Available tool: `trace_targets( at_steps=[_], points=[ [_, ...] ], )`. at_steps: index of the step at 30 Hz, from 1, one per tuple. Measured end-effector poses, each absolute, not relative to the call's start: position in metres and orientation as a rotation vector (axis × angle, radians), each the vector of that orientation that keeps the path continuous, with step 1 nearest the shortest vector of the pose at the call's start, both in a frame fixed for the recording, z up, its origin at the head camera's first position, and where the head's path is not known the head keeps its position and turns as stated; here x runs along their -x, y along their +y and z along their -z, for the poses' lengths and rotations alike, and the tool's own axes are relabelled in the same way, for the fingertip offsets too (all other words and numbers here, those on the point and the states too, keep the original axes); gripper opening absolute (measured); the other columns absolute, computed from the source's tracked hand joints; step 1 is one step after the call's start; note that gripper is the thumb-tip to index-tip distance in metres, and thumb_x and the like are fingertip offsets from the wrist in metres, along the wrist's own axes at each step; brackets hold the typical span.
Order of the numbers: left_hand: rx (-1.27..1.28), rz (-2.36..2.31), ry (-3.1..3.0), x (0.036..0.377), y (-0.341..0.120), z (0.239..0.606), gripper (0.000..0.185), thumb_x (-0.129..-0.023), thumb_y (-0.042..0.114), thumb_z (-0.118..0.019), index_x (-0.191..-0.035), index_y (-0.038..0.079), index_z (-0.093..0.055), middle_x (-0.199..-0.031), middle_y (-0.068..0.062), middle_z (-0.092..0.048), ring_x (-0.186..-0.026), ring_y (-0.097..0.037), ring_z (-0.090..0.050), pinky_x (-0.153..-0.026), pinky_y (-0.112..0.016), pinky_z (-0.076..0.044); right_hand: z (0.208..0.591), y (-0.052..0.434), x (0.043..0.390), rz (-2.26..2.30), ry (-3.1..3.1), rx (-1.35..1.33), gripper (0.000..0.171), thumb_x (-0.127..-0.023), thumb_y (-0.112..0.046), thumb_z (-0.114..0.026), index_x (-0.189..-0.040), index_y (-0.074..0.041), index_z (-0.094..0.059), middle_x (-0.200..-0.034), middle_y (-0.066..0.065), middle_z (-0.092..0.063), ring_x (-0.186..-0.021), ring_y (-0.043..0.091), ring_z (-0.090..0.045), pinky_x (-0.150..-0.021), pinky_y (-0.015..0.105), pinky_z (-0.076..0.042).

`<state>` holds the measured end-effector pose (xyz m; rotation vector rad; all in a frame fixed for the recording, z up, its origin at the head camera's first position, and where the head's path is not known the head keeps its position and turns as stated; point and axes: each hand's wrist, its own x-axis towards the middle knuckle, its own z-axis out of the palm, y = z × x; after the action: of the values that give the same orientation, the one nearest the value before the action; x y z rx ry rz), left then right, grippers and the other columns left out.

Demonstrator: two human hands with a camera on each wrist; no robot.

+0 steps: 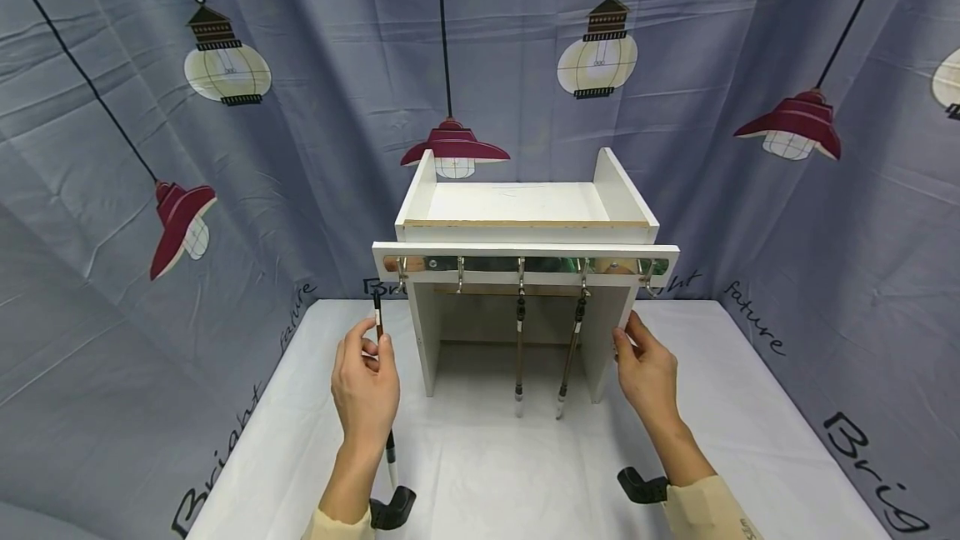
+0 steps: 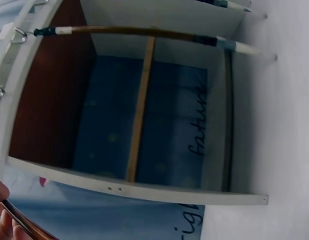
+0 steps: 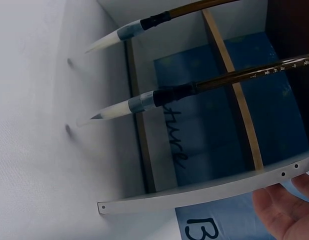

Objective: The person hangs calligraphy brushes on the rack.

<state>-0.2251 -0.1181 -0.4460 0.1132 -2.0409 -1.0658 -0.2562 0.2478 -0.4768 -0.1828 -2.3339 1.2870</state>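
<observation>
My left hand (image 1: pixel 365 382) pinches a calligraphy brush (image 1: pixel 391 444) left of a white shelf rack, its dark top end near the leftmost hook and its white tip hanging down. The brush's brown handle (image 2: pixel 32 227) shows at the corner of the left wrist view. My right hand (image 1: pixel 648 369) touches the outer side of the rack's right side panel (image 1: pixel 609 332), fingers slightly bent. Two more brushes hang tip down from the hook rail (image 1: pixel 491 276): a middle brush (image 1: pixel 519 348) and, to its right, a slanting brush (image 1: pixel 572 352).
The rack's top tray (image 1: pixel 525 200) sits above the hook rail, and its lower part is open at the front. It stands on a white-covered table (image 1: pixel 480 482). Behind hangs a blue-grey curtain (image 1: pixel 330 107) printed with lamps and lettering.
</observation>
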Motion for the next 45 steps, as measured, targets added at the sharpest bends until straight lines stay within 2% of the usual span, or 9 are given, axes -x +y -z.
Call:
trace_targets(
  at_steps=[12,23,35,45],
  points=[
    [0.037,1.077,-1.947,0.21,-0.107,0.427,0.028,-0.101,0.009,-0.066,-0.128,0.009,-0.068,-0.086,-0.006,-0.058,-0.07,-0.011,-0.054,-0.063,-0.025,-0.044,0.478,0.248,0.257,-1.288,-2.323,0.173,0.052,-0.109,-0.022,-0.053,-0.157,-0.005,-0.042,-0.147,0.026,-0.056,-0.116,0.043,-0.069,-0.084,0.043,-0.059],
    [0.129,1.083,-1.88,0.2,-0.094,0.414,0.029,-0.099,0.006,-0.067,-0.127,0.009,-0.068,-0.084,-0.006,-0.057,-0.069,-0.012,-0.054,-0.06,-0.023,-0.043,0.478,0.248,0.256,-1.284,-2.313,0.153,0.051,-0.109,-0.022,-0.053,-0.157,-0.008,-0.044,-0.147,0.025,-0.057,-0.119,0.044,-0.068,-0.084,0.045,-0.059],
    [0.207,1.108,-1.888,0.2,-0.076,0.414,0.028,-0.098,0.005,-0.068,-0.126,0.009,-0.068,-0.085,-0.005,-0.056,-0.068,-0.011,-0.054,-0.058,-0.026,-0.046,0.477,0.248,0.257,-1.27,-2.315,0.156,0.052,-0.109,-0.023,-0.053,-0.157,-0.006,-0.043,-0.151,0.022,-0.053,-0.119,0.044,-0.067,-0.083,0.044,-0.058],
    [0.259,1.119,-1.922,0.199,-0.066,0.418,0.028,-0.1,0.007,-0.067,-0.128,0.009,-0.067,-0.085,-0.005,-0.056,-0.07,-0.01,-0.054,-0.058,-0.024,-0.047,0.478,0.249,0.257,-1.267,-2.312,0.158,0.05,-0.109,-0.021,-0.054,-0.156,-0.008,-0.045,-0.144,0.025,-0.059,-0.114,0.043,-0.07,-0.082,0.044,-0.06]
  ],
)
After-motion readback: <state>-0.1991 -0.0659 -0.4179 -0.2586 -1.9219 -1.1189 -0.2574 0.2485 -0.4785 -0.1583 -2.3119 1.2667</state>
